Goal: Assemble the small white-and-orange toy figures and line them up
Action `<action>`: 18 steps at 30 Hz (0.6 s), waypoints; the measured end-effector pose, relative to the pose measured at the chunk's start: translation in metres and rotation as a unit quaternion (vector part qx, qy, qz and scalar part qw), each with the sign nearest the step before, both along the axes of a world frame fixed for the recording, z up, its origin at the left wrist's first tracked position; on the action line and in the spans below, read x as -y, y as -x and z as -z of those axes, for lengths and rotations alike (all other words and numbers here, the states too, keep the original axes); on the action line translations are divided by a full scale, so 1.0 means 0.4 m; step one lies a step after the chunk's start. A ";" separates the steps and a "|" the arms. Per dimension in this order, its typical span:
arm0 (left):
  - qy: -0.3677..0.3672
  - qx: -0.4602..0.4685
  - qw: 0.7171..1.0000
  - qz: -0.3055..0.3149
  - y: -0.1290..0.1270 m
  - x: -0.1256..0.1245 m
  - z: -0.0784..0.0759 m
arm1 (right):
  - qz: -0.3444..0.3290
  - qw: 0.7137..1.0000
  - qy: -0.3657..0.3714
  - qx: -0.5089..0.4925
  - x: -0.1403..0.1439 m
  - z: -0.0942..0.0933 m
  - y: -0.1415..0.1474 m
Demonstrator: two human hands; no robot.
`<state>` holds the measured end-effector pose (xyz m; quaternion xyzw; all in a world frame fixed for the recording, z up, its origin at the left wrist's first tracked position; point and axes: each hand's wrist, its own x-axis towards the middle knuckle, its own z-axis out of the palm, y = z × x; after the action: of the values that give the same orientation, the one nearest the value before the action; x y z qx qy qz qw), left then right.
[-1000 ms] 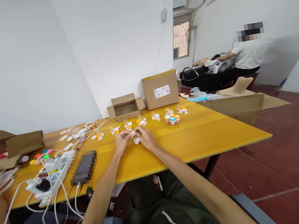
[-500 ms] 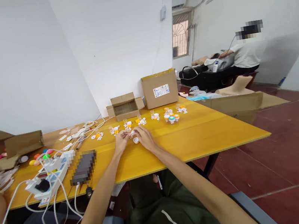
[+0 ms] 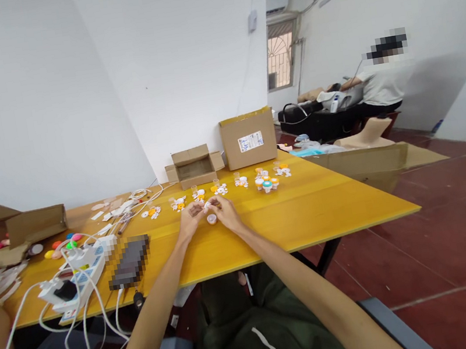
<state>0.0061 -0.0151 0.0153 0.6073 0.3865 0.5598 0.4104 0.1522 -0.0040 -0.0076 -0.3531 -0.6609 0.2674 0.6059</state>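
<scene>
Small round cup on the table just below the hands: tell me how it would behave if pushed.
The small round cup looks small beside the right hand, so it is probably light. Resting on the smooth-looking table, it would likely slide at a nudge. Its round outline suggests it could roll if knocked onto its side.

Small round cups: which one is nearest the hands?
The lone white-rimmed cup, on the wearer's side of the left hand and right hand; the orange and teal cluster stands farther off, to the right.
</scene>
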 end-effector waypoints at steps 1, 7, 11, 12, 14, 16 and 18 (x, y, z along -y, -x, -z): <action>-0.001 0.000 1.000 -0.001 0.000 -0.001 0.000 | -0.004 1.000 0.003 -0.002 0.000 -0.001 0.000; -0.028 -0.011 0.999 -0.010 0.004 -0.001 -0.004 | -0.025 1.000 0.006 -0.011 0.006 -0.004 0.002; -0.037 -0.016 0.999 -0.017 0.005 0.001 -0.006 | -0.028 1.000 -0.007 0.008 0.007 -0.002 0.000; -0.036 -0.015 0.999 -0.016 0.005 0.001 -0.006 | -0.028 1.000 -0.010 0.011 0.007 -0.001 -0.001; -0.035 -0.015 0.999 -0.014 0.005 0.000 -0.005 | -0.027 0.999 -0.014 0.011 0.005 0.002 -0.002; -0.035 -0.016 0.999 -0.014 0.005 0.000 -0.004 | -0.027 0.999 -0.016 0.009 0.003 0.004 -0.003; -0.036 -0.019 0.999 -0.014 0.004 -0.001 -0.003 | -0.026 1.000 -0.016 0.008 0.001 0.005 -0.004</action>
<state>0.0044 -0.0145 0.0164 0.6267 0.3819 0.5676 0.3731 0.1540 -0.0045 -0.0095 -0.3281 -0.6786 0.2692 0.5995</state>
